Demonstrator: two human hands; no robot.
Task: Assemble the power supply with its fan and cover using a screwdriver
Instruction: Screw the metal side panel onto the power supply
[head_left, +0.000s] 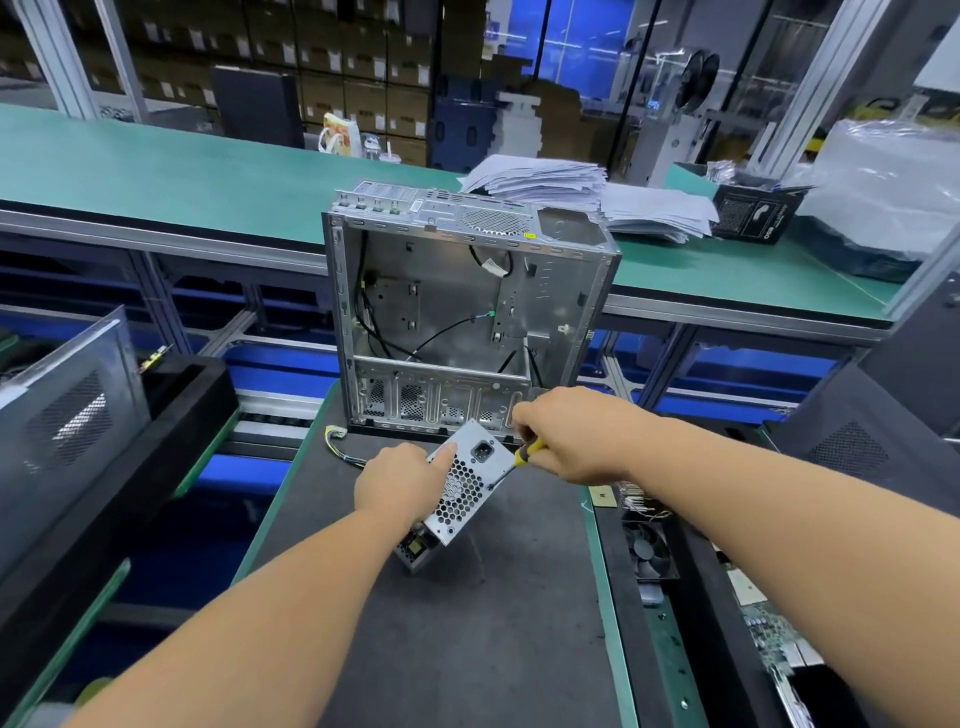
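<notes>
Power supply (462, 486): a small metal box tilted up on the dark mat (467, 649), just in front of the open computer case (457, 306).
Left hand (400, 480): steadies the box from its left side, fingers pressed against the perforated face.
Right hand (566, 434): curled around the yellow-handled screwdriver (519, 460), tip at the face's right edge.
Handling: looks stiff and fairly heavy, with smooth sheet metal that may slide; best held by the solid edges, away from the wires (340, 447).
</notes>
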